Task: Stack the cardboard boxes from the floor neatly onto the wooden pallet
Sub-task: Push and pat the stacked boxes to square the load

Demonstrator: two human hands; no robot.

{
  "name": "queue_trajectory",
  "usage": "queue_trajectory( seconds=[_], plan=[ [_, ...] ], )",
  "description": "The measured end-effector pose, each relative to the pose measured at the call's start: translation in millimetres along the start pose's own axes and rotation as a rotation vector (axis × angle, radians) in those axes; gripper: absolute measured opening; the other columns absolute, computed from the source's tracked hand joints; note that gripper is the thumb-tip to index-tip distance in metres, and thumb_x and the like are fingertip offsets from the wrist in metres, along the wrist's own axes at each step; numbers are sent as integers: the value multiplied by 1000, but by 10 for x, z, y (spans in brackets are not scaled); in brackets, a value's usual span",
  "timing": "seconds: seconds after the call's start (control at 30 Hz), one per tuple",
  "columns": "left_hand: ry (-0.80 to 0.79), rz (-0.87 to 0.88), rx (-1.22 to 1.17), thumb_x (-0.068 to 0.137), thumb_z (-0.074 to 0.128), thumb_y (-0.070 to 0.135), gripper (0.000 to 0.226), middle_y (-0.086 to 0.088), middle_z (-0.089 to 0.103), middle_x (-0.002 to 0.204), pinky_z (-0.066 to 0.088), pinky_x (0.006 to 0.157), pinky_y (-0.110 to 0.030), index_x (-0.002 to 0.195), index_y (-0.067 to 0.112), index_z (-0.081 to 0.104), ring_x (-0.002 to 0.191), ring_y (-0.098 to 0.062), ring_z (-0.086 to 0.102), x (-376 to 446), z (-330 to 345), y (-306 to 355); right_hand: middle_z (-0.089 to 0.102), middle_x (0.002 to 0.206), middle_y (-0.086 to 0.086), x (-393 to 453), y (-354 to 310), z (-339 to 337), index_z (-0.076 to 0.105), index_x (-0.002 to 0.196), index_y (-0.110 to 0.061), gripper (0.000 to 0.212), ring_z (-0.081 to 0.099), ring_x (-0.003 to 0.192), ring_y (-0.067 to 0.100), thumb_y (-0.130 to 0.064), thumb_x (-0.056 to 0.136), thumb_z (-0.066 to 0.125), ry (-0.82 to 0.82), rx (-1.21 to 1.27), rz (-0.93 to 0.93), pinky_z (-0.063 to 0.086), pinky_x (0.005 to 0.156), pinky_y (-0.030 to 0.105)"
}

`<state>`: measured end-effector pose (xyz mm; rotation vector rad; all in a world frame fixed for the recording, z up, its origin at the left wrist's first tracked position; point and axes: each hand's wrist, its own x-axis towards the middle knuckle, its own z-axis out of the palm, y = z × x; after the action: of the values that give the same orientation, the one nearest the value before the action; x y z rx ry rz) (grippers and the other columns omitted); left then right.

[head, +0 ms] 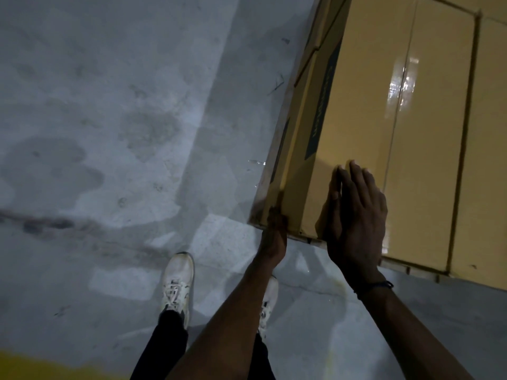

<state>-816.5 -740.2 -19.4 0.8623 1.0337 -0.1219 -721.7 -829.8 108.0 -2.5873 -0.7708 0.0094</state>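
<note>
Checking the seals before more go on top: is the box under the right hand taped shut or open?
Shut: the box has flat flaps, with glossy tape along the seam.

Grey concrete floor (pixel 109 133), blotched with darker damp-looking stains from nine to eleven o'clock; a dark smeared streak (pixel 55 224) running across at nine. White laced shoe (pixel 177 286) at six o'clock, black trouser leg (pixel 162 349) below it; second white shoe (pixel 267 305) just to its right, half hidden. Yellow painted patch (pixel 41 366) at seven o'clock, along the lower edge
</note>
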Motion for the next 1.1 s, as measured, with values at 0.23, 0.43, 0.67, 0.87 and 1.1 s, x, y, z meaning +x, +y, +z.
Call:
queue_trajectory(
  seconds=[0.23,0.43,0.67,0.87,1.1],
  plan=[
    [-43,-43,143,113,27,43,56,-9,40,159,36,111,-22,157,9,36,144,-24,43,-443,-177,830,28,171,4,-55,95,-251,36,161,-14,53,20,160,23,-30,111,39,-69,259,40,27,125,59],
    [225,186,113,108,45,26,21,-3,73,113,47,80,-29,106,22,65,96,-10,68,-1172,-64,1418,33,169,3,-368,49,-990,38,160,-15,50,27,158,22,-29,112,40,131,341,308,34,123,53],
    [-44,502,517,105,56,35,11,19,74,104,52,85,-31,104,36,67,104,-6,69,-2041,286,1914,37,167,-2,-1026,27,-1643,38,160,-24,48,32,155,14,-29,113,45,409,383,670,36,122,52],
    [-322,652,877,107,56,26,12,23,68,106,52,83,-21,115,24,65,102,4,63,-2171,836,2144,37,166,-5,-1350,-98,-1947,36,162,-20,50,33,154,10,-28,113,45,628,432,952,31,125,39],
    [-698,866,1194,108,50,12,21,6,65,119,49,82,-27,123,18,63,110,3,59,-1593,1793,2091,28,171,0,-1199,155,-1796,27,164,-13,56,24,155,8,-33,113,38,798,680,1210,19,122,11]
  ],
)
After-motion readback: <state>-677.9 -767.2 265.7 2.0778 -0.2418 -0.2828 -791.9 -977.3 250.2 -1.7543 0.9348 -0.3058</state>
